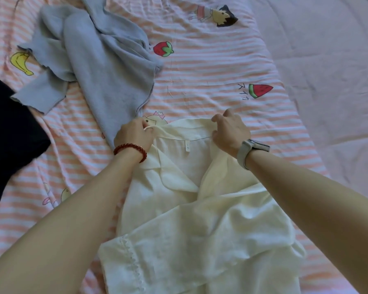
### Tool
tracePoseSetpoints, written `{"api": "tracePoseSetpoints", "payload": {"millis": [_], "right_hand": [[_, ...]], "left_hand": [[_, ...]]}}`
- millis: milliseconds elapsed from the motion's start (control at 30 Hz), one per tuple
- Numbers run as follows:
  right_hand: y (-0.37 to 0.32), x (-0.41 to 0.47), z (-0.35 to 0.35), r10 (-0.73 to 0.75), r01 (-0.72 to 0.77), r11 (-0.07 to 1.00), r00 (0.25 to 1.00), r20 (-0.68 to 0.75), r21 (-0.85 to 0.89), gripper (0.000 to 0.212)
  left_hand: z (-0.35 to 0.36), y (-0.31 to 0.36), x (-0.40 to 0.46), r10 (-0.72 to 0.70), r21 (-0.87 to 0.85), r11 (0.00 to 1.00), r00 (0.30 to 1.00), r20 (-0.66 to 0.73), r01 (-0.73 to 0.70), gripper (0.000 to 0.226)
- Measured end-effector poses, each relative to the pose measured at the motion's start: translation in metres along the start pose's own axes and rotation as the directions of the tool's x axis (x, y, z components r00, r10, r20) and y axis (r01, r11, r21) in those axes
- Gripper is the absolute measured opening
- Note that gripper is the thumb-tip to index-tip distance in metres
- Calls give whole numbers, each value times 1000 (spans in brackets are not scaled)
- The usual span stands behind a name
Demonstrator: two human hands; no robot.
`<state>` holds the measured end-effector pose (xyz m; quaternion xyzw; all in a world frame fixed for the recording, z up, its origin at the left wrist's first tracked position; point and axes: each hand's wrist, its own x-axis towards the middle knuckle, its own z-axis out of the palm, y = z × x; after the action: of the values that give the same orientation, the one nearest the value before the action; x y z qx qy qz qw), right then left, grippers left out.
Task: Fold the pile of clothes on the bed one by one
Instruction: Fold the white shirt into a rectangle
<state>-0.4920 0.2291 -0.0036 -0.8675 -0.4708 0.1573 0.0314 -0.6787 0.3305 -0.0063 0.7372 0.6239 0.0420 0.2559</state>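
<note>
A cream-white collared shirt (pixel 191 225) lies crumpled on the bed, its collar pointing away from me and a small label showing inside the neck. My left hand (pixel 133 134), with a red bead bracelet on the wrist, pinches the left end of the collar. My right hand (pixel 229 130), with a grey watch on the wrist, grips the right end of the collar. A lace-trimmed sleeve lies at the lower left of the shirt. A grey sweatshirt (pixel 98 60) lies unfolded beyond my left hand.
The bed sheet (pixel 210 66) is pink-and-white striped with fruit and cartoon prints. A black garment (pixel 6 134) lies at the left edge. A plain pink quilt (pixel 331 71) covers the right side.
</note>
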Motion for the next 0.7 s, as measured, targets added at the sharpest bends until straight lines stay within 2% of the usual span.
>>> {"api": "tracePoseSetpoints", "payload": {"millis": [133, 233, 367, 500, 567, 633, 700], "right_hand": [[19, 5, 0, 44, -43, 998, 999, -16, 38, 30], [34, 5, 0, 29, -26, 987, 999, -16, 156, 25], [33, 7, -4, 127, -105, 946, 991, -51, 305, 28], [23, 14, -13, 250, -257, 798, 964, 89, 545, 20], [19, 15, -15, 218, -210, 830, 975, 47, 517, 24], [17, 11, -16, 119, -94, 934, 992, -53, 344, 10], [15, 8, -13, -74, 77, 982, 997, -27, 174, 45]], "left_hand": [[-7, -13, 2, -65, -193, 979, 998, -25, 59, 6], [-8, -21, 2, -112, -272, 957, 994, -13, 104, 13], [-5, -15, -2, -126, -261, 959, 992, -31, 113, 11], [-9, -2, -4, -91, -235, 970, 991, -102, 65, 10], [-12, 1, -6, -22, -232, 973, 992, -128, -8, 11], [-14, -1, -7, 63, -282, 955, 991, -121, -95, 10], [-14, -7, -10, 129, -361, 918, 984, -120, -164, 14]]}}
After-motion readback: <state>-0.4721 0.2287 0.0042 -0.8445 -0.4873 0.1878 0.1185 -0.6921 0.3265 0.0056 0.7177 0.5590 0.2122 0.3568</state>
